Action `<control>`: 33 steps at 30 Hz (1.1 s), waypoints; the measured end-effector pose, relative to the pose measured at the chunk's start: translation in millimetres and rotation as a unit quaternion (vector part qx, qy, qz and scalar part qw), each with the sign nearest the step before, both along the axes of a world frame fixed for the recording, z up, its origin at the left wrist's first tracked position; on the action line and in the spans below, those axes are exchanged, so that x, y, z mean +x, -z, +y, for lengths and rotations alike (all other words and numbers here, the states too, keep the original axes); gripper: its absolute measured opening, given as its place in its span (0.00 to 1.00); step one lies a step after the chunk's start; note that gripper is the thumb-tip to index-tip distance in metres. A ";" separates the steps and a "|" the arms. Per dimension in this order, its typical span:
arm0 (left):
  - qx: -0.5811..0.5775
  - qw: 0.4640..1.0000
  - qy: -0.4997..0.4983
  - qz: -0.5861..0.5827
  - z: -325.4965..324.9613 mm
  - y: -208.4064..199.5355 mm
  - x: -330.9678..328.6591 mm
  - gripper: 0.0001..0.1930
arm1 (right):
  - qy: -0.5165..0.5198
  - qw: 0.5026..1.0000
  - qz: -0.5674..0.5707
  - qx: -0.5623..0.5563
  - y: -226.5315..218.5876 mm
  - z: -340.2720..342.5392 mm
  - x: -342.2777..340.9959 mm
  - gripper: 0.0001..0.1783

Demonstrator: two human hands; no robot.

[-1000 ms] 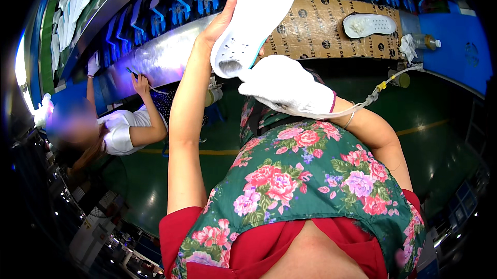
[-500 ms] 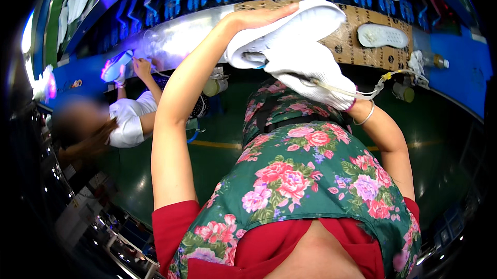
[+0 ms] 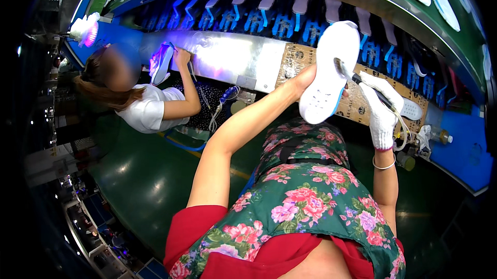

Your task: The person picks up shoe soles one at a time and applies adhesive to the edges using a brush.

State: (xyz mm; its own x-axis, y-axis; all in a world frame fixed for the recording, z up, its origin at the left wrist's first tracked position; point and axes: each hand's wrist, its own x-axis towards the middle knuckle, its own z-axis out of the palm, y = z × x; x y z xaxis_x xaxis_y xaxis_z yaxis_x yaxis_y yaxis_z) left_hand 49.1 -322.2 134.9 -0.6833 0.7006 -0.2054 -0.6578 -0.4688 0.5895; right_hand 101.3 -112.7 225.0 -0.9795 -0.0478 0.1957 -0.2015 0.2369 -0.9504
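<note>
A white shoe (image 3: pixel 325 84) with small perforations and a blue edge is held up in front of me, above the bench edge. Bare, my left hand (image 3: pixel 306 79) grips it from its left side, with fingertips showing past the right edge; the rest of the fingers are behind the shoe. My right hand (image 3: pixel 381 110), in a white knitted glove, is closed around a corded tool (image 3: pixel 382 97) with a dark handle. Its rounded metal tip lies against the shoe's right side, near the middle. A pale cable hangs from the tool past my wrist.
Cardboard (image 3: pixel 292 64) covers part of the metal bench (image 3: pixel 228 53); a white sole-shaped piece (image 3: pixel 412 109) lies on it. Blue clamps (image 3: pixel 283 26) line the back. At left a co-worker (image 3: pixel 155 108) holds another shoe (image 3: pixel 162 64). A plastic bottle (image 3: pixel 441 135) lies at right.
The shoe has turned upright, its perforated part now facing me. My gloved hand has moved right and off the shoe, bringing the tool's metal tip into sight. My view has shifted.
</note>
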 end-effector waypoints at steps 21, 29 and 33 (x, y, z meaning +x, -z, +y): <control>0.348 0.907 -0.168 -0.168 -3.2 27.6 77.0 0.47 | -0.014 0.990 0.137 0.034 -8.1 -14.6 37.6 0.12; 0.097 0.966 -0.228 -0.078 39.9 -14.8 68.4 0.52 | 0.006 0.973 0.211 0.093 -29.8 -16.1 26.1 0.13; 0.057 0.964 -0.249 -0.075 53.4 -21.0 66.3 0.54 | 0.034 0.964 0.241 0.103 -41.2 -26.4 17.6 0.13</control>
State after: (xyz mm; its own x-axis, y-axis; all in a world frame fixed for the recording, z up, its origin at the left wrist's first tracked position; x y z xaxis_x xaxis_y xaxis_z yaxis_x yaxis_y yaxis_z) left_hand 115.4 -268.9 156.0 -0.9090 0.3176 -0.2699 -0.4090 -0.8044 0.4309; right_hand 118.9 -139.1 266.2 -0.7795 -0.0741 0.6220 -0.5856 0.4387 -0.6816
